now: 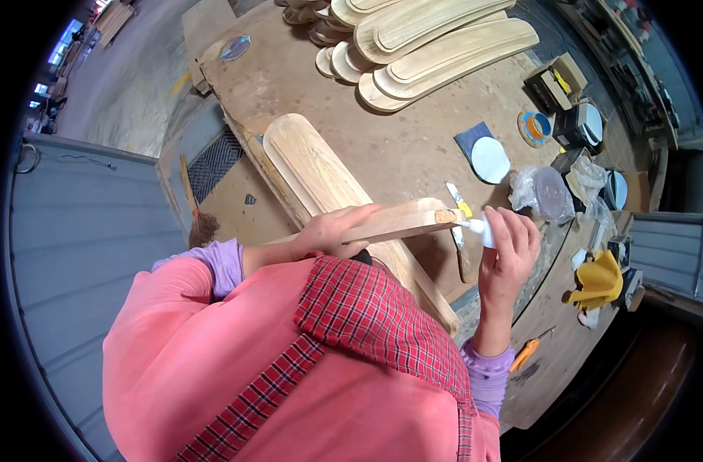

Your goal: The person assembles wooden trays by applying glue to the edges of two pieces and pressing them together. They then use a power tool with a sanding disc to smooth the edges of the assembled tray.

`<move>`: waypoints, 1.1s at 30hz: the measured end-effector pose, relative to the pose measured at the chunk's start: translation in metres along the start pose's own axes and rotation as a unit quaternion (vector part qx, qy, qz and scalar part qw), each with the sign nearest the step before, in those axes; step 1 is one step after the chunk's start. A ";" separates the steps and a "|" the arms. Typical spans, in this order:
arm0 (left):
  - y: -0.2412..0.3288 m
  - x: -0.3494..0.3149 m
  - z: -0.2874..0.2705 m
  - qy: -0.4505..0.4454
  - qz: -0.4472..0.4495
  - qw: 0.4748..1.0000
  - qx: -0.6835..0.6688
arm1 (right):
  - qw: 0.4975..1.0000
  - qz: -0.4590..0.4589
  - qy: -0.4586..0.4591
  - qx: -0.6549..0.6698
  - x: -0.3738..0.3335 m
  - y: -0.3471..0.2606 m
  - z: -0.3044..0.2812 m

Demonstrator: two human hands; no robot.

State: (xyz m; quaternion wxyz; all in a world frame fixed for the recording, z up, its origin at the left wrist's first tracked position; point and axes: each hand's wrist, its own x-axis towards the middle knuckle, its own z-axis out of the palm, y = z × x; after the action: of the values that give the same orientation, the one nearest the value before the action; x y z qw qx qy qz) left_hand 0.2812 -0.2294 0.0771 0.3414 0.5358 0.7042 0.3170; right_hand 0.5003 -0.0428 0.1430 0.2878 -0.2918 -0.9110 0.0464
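My left hand [334,232] is closed round a pale wooden piece [401,221], held raised in front of my body. A rough brown patch [445,216] shows at its right end. In the fingers of my right hand [511,245] is a small white squeeze bottle [480,229]. Its thin nozzle points left and meets or nearly meets that end; I cannot tell whether it touches. Beneath the held piece, a long round-ended wooden board [313,158] lies slantwise on the workbench [274,85]. A blade with a pale handle [457,199] lies just beyond the bottle.
Several shaped boards [451,65] are stacked at the back. White sanding discs [490,160], a tape roll [535,127] and plastic-wrapped discs [550,192] are on the right. Nearer lie a yellow cloth [598,282] and an orange-handled tool [525,354]. A broom [202,227] stands left.
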 end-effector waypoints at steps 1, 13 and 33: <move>0.000 0.000 0.000 -0.002 0.002 1.000 -0.003 | 1.000 -0.007 0.010 -0.007 0.001 -0.001 0.000; -0.002 0.001 0.001 0.012 0.027 0.999 0.018 | 0.997 -0.027 0.040 -0.060 0.013 -0.013 -0.003; -0.002 0.001 0.000 0.010 0.020 1.000 0.020 | 0.998 -0.012 0.038 -0.056 0.010 -0.013 -0.005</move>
State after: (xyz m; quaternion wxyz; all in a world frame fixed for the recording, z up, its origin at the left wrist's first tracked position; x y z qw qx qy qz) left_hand 0.2804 -0.2294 0.0751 0.3175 0.5536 0.7024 0.3151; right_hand 0.4900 -0.0481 0.1554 0.3061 -0.2981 -0.9039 -0.0188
